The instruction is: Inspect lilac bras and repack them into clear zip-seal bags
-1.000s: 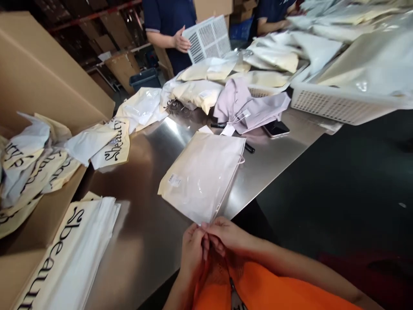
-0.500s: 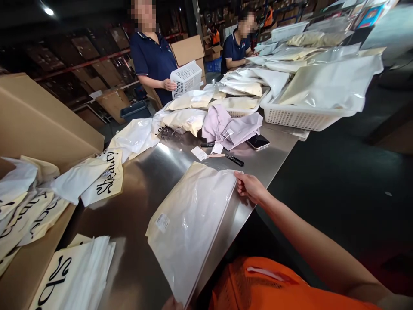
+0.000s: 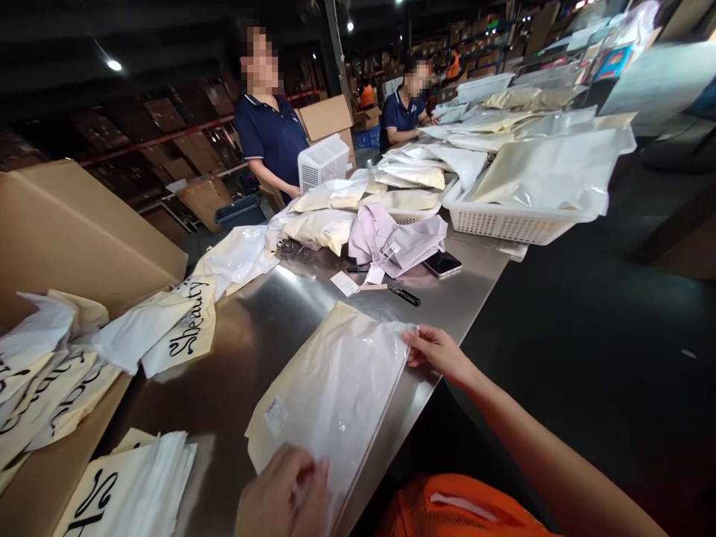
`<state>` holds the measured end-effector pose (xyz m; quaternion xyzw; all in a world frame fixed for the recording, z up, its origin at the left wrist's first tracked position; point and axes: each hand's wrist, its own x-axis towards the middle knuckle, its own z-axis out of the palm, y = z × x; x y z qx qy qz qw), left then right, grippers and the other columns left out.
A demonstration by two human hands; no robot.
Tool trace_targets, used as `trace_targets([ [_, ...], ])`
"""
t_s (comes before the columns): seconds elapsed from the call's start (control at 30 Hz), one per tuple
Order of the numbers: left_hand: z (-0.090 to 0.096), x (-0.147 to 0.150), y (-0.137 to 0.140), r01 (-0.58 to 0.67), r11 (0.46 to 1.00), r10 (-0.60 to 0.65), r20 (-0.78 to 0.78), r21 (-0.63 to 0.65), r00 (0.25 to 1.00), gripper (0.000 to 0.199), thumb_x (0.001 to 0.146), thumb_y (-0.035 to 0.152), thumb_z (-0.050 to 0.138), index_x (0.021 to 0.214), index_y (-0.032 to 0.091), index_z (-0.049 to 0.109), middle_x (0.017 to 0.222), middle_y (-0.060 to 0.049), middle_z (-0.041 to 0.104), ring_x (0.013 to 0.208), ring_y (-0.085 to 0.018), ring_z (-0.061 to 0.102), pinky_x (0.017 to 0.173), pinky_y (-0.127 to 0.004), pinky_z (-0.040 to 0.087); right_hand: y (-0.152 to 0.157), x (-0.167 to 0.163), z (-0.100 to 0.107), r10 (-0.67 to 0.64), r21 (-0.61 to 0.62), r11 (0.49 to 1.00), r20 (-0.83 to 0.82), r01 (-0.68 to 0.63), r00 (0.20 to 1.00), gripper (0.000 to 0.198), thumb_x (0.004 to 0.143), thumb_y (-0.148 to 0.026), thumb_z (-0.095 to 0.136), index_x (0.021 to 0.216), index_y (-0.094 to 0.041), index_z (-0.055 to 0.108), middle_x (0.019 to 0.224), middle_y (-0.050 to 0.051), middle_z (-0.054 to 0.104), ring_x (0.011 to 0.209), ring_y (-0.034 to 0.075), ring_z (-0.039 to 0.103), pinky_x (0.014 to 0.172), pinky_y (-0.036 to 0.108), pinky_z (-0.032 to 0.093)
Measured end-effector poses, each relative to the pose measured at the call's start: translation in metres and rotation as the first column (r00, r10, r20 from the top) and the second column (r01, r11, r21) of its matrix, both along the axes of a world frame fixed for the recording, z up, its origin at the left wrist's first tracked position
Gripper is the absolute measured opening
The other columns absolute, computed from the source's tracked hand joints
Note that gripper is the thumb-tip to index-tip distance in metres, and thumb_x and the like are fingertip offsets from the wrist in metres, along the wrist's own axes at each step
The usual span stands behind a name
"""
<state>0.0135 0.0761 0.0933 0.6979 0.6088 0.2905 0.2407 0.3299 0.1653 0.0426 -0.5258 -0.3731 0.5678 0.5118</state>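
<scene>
A flat plastic packing bag, clear-fronted with a cream tint and a small white label, lies slanted over the metal table near me. My right hand pinches its right-hand corner between thumb and fingers. Over the bag's near end is my left hand, slightly blurred, its fingers curled together. What those fingers hold, if anything, is hidden. At the lower left sits a stack of printed bags.
A cardboard box with printed bags stands left. Beyond my bag are a lilac garment, a black pen-like tool and a phone. White baskets hold bagged goods. A co-worker holds a basket; another sits behind.
My left hand has come up from the bottom edge to over the bag's near end. My right hand still pinches the corner, a little lower in view. The standing co-worker's basket is lower.
</scene>
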Motion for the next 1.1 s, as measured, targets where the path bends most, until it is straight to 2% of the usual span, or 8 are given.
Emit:
trace_targets([
  [0.07, 0.019, 0.034, 0.044, 0.263, 0.949, -0.264, -0.019, 0.174, 0.964, 0.010, 0.085, 0.033, 0.061, 0.083, 0.029, 0.070, 0.080, -0.002, 0.069, 0.076, -0.020, 0.064, 0.070, -0.028, 0.049, -0.001, -0.002, 0.001, 0.032, 0.021, 0.999, 0.012, -0.032, 0.999, 0.055, 0.062, -0.065, 0.078, 0.068, -0.017, 0.053, 0.058, -0.001, 0.061, 0.055, 0.011, 0.058, 0.057, 0.024, 0.053],
  [0.13, 0.030, 0.075, 0.090, 0.458, 0.857, -0.475, 0.018, 0.235, 0.880, 0.022, 0.090, 0.025, 0.052, 0.100, 0.028, 0.072, 0.102, -0.006, 0.072, 0.101, -0.024, 0.064, 0.092, -0.035, 0.049, -0.001, -0.004, 0.002, 0.044, 0.042, 0.998, 0.033, -0.045, 0.998, 0.055, 0.063, -0.066, 0.077, 0.068, -0.017, 0.052, 0.057, -0.001, 0.061, 0.055, 0.011, 0.058, 0.057, 0.025, 0.052],
  [0.23, 0.026, 0.136, 0.142, 0.611, 0.752, -0.623, -0.034, 0.247, 0.781, 0.032, 0.088, 0.015, 0.050, 0.111, 0.024, 0.071, 0.122, -0.008, 0.068, 0.124, -0.027, 0.054, 0.109, -0.043, 0.038, -0.004, -0.005, 0.001, 0.045, 0.066, 0.996, 0.081, -0.051, 0.996, 0.055, 0.064, -0.067, 0.075, 0.067, -0.017, 0.052, 0.056, -0.001, 0.061, 0.054, 0.012, 0.057, 0.056, 0.025, 0.051],
  [0.43, -0.012, 0.199, 0.179, 0.763, 0.619, -0.753, -0.136, 0.189, 0.644, 0.022, 0.078, 0.008, 0.057, 0.065, 0.021, 0.069, 0.079, -0.002, 0.072, 0.078, -0.018, 0.069, 0.076, -0.029, 0.055, -0.011, -0.004, -0.011, -0.024, -0.015, 1.000, 0.107, 0.026, 0.994, 0.061, 0.059, -0.076, 0.070, 0.063, -0.017, 0.055, 0.058, 0.003, 0.063, 0.053, 0.013, 0.059, 0.056, 0.027, 0.050],
  [0.63, -0.015, 0.199, 0.190, 0.640, 0.719, -0.601, -0.219, 0.272, 0.768, 0.015, 0.082, 0.011, 0.056, 0.072, 0.017, 0.066, 0.098, -0.009, 0.069, 0.094, -0.021, 0.065, 0.085, -0.035, 0.053, -0.044, -0.051, -0.027, 0.153, -0.121, 0.980, -0.063, -0.160, 0.986, 0.063, 0.060, -0.079, 0.064, 0.062, -0.018, 0.050, 0.052, 0.000, 0.056, 0.045, 0.012, 0.055, 0.045, 0.023, 0.043],
  [0.83, -0.002, 0.182, 0.184, 0.614, 0.760, -0.543, -0.312, 0.211, 0.779, 0.016, 0.090, 0.016, 0.049, 0.083, 0.017, 0.065, 0.101, -0.009, 0.066, 0.102, -0.021, 0.059, 0.098, -0.038, 0.045, -0.082, -0.077, -0.029, 0.486, -0.122, 0.859, -0.106, -0.497, 0.867, 0.051, 0.072, -0.063, 0.068, 0.073, -0.012, 0.061, 0.063, 0.003, 0.061, 0.053, 0.011, 0.058, 0.048, 0.020, 0.045],
  [1.0, 0.015, 0.168, 0.156, 0.612, 0.772, -0.515, -0.396, 0.171, 0.761, 0.030, 0.089, 0.027, 0.056, 0.116, 0.015, 0.057, 0.118, -0.012, 0.062, 0.114, -0.026, 0.054, 0.100, -0.041, 0.042, -0.063, -0.047, -0.026, 0.065, 0.021, 0.998, -0.248, -0.061, 0.967, 0.058, 0.073, -0.052, 0.073, 0.118, -0.020, 0.053, 0.095, 0.002, 0.062, 0.071, 0.014, 0.063, 0.062, 0.026, 0.055],
  [1.1, 0.024, 0.169, 0.130, 0.568, 0.819, -0.431, -0.572, 0.077, 0.698, 0.027, 0.085, 0.038, 0.063, 0.101, 0.017, 0.063, 0.101, -0.010, 0.067, 0.098, -0.027, 0.062, 0.086, -0.038, 0.047, -0.045, -0.030, -0.022, -0.220, -0.041, 0.974, -0.373, 0.221, 0.901, 0.058, 0.077, -0.046, 0.070, 0.125, -0.025, 0.047, 0.096, 0.001, 0.060, 0.080, 0.015, 0.063, 0.071, 0.030, 0.058],
])
